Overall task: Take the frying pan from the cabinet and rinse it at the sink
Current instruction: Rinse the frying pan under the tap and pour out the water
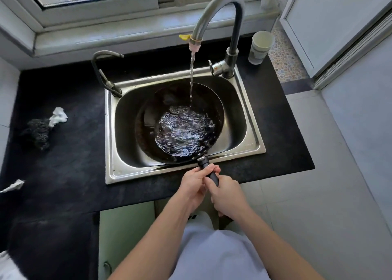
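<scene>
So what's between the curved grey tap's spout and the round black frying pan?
Only a thin stream of running water, spout to pan, in the head view.

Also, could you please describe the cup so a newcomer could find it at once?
Find the steel sink set in the black counter, then the tall curved tap at its back right corner. Just right of the tap's base stands the white cup, upright. It is the only vessel on the counter; the dark scourer and crumpled tissue lie left of the sink.
</scene>
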A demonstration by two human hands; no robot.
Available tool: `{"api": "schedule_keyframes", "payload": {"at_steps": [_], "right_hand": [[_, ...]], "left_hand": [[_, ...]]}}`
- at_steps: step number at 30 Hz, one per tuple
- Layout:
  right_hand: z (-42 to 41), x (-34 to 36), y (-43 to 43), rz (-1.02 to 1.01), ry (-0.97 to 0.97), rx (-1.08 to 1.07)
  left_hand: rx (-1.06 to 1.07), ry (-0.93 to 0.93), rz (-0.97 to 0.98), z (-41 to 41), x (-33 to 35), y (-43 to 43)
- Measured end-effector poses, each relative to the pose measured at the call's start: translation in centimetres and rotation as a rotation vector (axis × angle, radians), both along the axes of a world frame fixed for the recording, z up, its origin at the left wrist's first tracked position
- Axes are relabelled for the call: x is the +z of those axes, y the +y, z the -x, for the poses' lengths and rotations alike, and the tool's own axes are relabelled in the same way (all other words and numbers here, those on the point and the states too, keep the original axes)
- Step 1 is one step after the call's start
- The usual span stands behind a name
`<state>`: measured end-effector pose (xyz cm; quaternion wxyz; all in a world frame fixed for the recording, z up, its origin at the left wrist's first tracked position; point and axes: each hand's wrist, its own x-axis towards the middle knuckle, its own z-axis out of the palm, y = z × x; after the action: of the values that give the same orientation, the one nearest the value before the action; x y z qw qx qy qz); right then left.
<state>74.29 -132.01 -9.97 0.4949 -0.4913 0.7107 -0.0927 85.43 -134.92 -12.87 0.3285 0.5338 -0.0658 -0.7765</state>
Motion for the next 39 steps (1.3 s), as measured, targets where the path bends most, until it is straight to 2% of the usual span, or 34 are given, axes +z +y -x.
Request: {"api": "schedule_keyframes", "payload": {"at_steps": [9,20,23,39], "right_hand": [[-0.8,1.2,-0.6,-0.085,-0.022,-0.008],[-0.1,1.1,-0.2,-0.066,-0.025,-0.074],[-0.4,1.0,-0.3,-0.054,-0.017,-0.03],[-3.2,-0.9,1.9,-0.084,-0.36,-0.101]], "left_hand": [[-0.002,-0.013,-0.001,-0.6,0.1,-0.1],[-0.06,-0.025,-0.008,0.4,1.3,-0.5],[-0.034,-0.051,-0.02,0.0,1.1,-0.6],[0.013,-0.306,0.014,-3.2,1.7,1.3]]}}
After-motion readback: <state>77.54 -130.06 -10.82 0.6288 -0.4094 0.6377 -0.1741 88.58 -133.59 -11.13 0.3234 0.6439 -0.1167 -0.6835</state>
